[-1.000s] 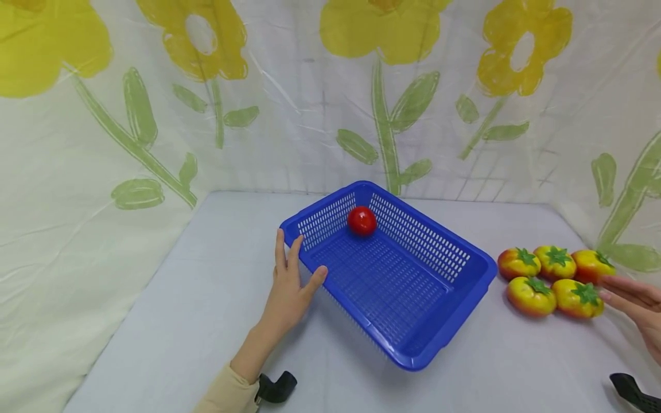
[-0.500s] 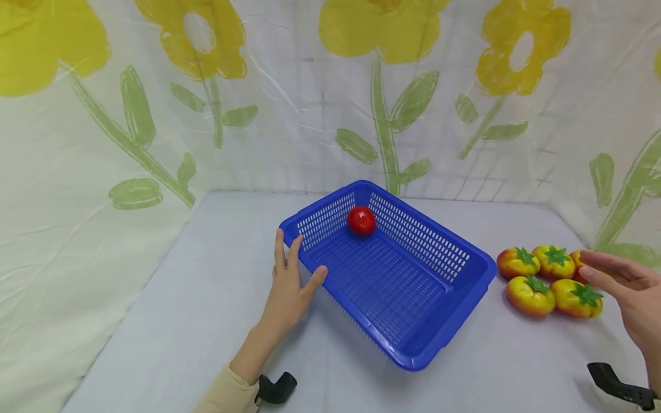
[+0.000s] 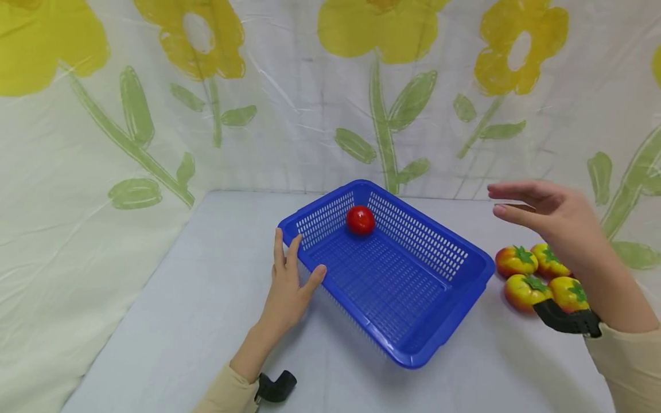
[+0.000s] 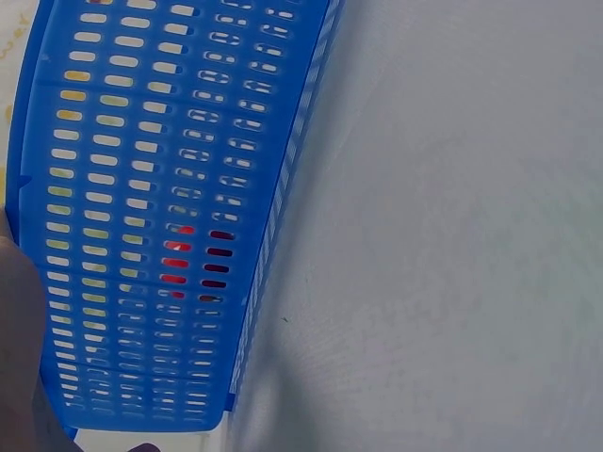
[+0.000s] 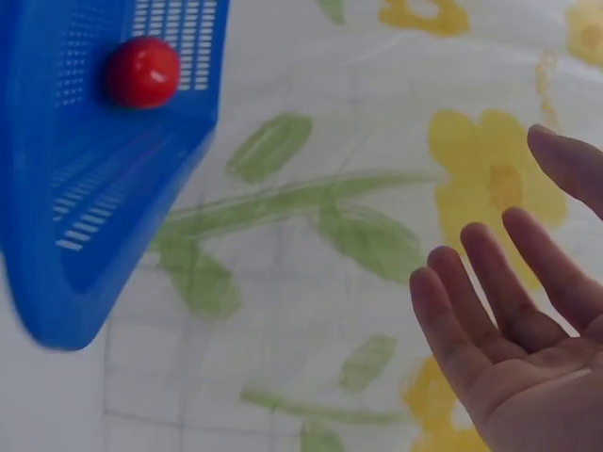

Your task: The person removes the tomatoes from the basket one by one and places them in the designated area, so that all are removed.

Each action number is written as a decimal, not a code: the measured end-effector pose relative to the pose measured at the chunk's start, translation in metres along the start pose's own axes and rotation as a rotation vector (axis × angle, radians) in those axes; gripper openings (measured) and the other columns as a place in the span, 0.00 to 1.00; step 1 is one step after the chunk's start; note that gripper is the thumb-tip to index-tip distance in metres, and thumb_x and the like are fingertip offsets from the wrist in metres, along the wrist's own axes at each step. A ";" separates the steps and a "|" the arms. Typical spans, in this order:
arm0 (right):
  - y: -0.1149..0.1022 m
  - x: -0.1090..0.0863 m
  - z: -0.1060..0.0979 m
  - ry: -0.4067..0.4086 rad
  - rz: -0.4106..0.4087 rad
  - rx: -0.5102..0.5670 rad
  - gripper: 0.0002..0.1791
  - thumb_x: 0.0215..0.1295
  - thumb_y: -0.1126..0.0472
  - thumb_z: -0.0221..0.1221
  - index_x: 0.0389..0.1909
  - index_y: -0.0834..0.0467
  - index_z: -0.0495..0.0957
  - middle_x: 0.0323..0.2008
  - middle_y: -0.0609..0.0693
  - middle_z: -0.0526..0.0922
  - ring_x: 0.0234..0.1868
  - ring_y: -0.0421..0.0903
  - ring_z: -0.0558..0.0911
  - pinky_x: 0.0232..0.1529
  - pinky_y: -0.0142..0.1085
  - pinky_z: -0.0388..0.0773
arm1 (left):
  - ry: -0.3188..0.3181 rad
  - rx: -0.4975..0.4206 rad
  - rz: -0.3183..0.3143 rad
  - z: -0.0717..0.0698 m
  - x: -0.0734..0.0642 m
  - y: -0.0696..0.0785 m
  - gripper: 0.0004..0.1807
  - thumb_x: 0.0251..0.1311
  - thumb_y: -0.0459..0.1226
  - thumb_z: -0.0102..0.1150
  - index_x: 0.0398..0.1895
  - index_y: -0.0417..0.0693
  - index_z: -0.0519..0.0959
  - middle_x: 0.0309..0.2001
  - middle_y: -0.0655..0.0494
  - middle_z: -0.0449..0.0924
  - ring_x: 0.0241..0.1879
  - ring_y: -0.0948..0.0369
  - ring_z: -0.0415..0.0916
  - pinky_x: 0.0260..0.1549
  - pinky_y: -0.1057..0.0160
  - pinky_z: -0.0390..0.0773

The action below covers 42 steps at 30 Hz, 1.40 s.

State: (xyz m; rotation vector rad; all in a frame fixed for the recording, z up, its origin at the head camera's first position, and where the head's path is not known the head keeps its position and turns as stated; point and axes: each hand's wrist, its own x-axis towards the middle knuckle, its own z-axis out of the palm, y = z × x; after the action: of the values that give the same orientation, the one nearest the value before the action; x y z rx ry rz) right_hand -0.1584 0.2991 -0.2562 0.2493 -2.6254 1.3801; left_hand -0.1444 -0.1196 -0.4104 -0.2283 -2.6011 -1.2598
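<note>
A blue plastic basket with slotted walls stands on the table, a glossy red round fruit in its far corner. My left hand touches the basket's left corner, fingers spread and mostly straight along the rim. In the left wrist view, only a blurred part of that hand shows beside the slotted wall. My right hand is in the air right of the basket, fingers slightly bent, palm bare in the right wrist view. Below it lie several yellow-red fruits with green leafy tops, partly hidden by the right forearm.
The pale table extends left and in front of the basket. Behind it hangs a white sheet with painted yellow flowers. A black wrist mount juts from the right wrist, and another from the left.
My right hand has come in from the right edge, rising and moving left over the yellow-red fruits toward the basket, holding nothing. The left hand and the basket have stayed in place.
</note>
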 end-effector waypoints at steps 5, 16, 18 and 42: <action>-0.034 0.036 0.021 -0.106 -0.116 0.094 0.25 0.64 0.58 0.66 0.62 0.56 0.77 0.57 0.50 0.79 0.53 0.43 0.80 0.46 0.26 0.76 | 0.005 -0.003 -0.005 -0.001 0.000 0.000 0.47 0.65 0.61 0.52 0.80 0.56 0.45 0.77 0.62 0.17 0.73 0.37 0.39 0.55 0.28 0.59; -0.049 0.100 0.087 -0.319 -0.231 0.252 0.23 0.58 0.59 0.71 0.56 0.57 0.81 0.53 0.54 0.82 0.53 0.54 0.81 0.49 0.38 0.78 | 0.013 -0.007 -0.006 -0.001 -0.002 -0.002 0.46 0.65 0.61 0.52 0.80 0.60 0.44 0.77 0.63 0.17 0.73 0.38 0.37 0.56 0.28 0.58; -0.048 0.108 0.099 -0.351 -0.233 0.264 0.24 0.58 0.59 0.72 0.56 0.57 0.81 0.53 0.53 0.82 0.53 0.52 0.81 0.50 0.38 0.78 | 0.012 -0.008 -0.005 -0.001 -0.002 -0.002 0.46 0.65 0.61 0.52 0.80 0.60 0.44 0.77 0.63 0.17 0.73 0.38 0.37 0.56 0.28 0.58; -0.009 0.143 0.194 -0.417 -0.011 0.270 0.27 0.55 0.65 0.72 0.57 0.67 0.78 0.54 0.63 0.80 0.57 0.56 0.78 0.58 0.44 0.73 | 0.003 -0.002 -0.014 0.000 -0.002 0.000 0.46 0.65 0.62 0.52 0.80 0.58 0.46 0.77 0.64 0.18 0.73 0.38 0.37 0.55 0.28 0.58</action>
State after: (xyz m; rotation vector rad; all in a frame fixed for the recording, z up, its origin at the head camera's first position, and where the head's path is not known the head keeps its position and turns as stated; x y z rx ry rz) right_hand -0.3084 0.1238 -0.3257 0.6494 -2.7295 1.8530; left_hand -0.1428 -0.1198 -0.4102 -0.2086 -2.6034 -1.2670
